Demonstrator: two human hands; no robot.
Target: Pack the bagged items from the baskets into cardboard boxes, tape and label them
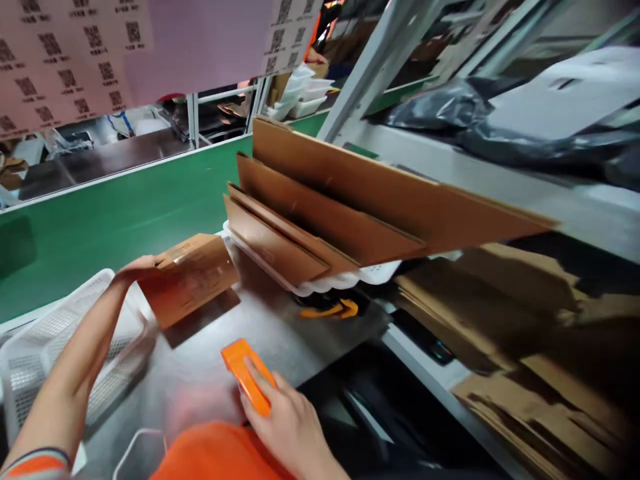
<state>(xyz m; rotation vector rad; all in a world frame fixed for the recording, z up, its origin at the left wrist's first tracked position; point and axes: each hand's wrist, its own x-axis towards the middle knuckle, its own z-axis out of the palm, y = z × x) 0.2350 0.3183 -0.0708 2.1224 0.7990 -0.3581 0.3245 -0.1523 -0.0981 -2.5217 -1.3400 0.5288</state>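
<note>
My left hand point(143, 264) grips the top left edge of a small brown cardboard box point(195, 283), which is tilted over the metal worktop point(280, 340). Faint print shows on the side of the box. Closer to my body, my right hand point(290, 423) is wrapped round an orange hand-held tool point(250, 377) with a wide, squared head. The head points up and left, towards the box, with a gap between them. Blur hides the exact kind of the tool.
Flat cardboard sheets point(330, 193) stand in a white rack beyond the worktop. White plastic baskets point(30, 360) sit at the left. A green conveyor belt point(125, 213) runs behind. Folded cardboard point(475, 313) fills the right. A sheet of printed codes point(200, 40) hangs above; another person's hand point(316, 57) shows far back.
</note>
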